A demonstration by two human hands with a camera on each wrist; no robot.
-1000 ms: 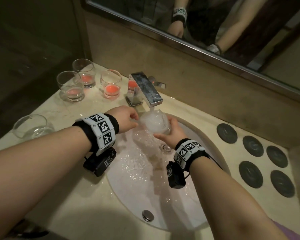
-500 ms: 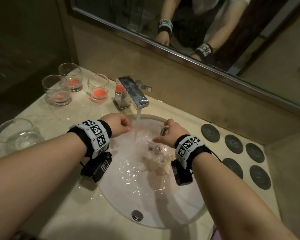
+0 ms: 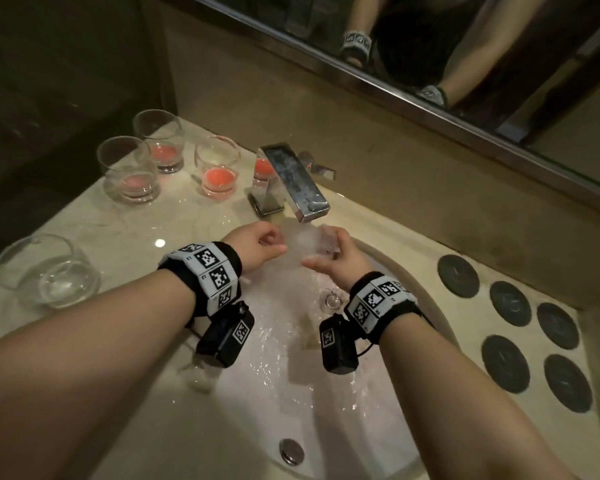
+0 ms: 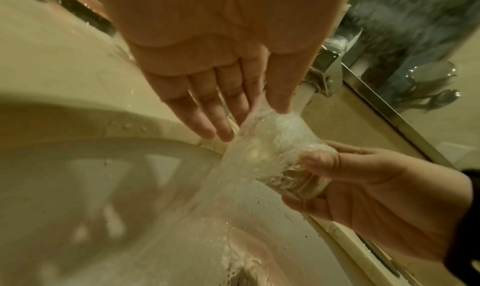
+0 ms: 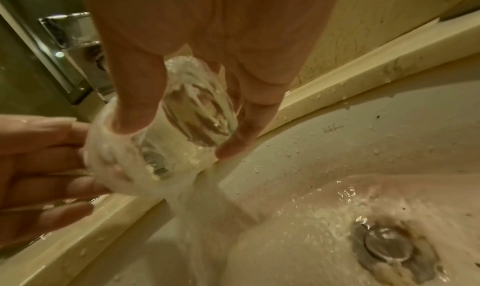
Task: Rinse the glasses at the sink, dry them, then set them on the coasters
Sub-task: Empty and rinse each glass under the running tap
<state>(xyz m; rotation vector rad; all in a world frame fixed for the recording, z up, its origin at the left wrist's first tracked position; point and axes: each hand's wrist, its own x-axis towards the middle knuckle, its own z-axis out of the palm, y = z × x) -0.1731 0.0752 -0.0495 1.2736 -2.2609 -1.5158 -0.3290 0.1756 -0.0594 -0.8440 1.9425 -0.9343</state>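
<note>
My right hand [image 3: 336,263] grips a clear round drinking glass [image 3: 310,242] tipped on its side under the flat chrome tap [image 3: 293,180], thumb on one side of the wall and fingers curled round the other. The tap's stream strikes the glass and pours off it into the white oval sink basin [image 3: 326,427]. In the right wrist view the glass [image 5: 187,110] lies between my thumb and fingers with white water foaming at its mouth.

My left hand [image 3: 257,245] is at 9 o'clock of the glass, its fingers straight and relaxed, the tips touching the wet rim in the stream. The left wrist view shows those fingertips [image 4: 223,132] against the glass [image 4: 272,147], with my right hand [image 4: 363,188] holding it from 3 o'clock.

On the beige stone counter [image 3: 118,393], at 10 o'clock of the basin, stand three clear glasses with pink liquid in the bottom [image 3: 217,168]; a fourth shows partly behind the tap. At 9 o'clock a clear empty glass [image 3: 47,270] stands alone near the counter's edge. At 3 o'clock of the basin five dark round coasters [image 3: 510,303] lie flat on the counter. A round metal drain [image 5: 387,247] sits in the basin floor, water running over it.
</note>
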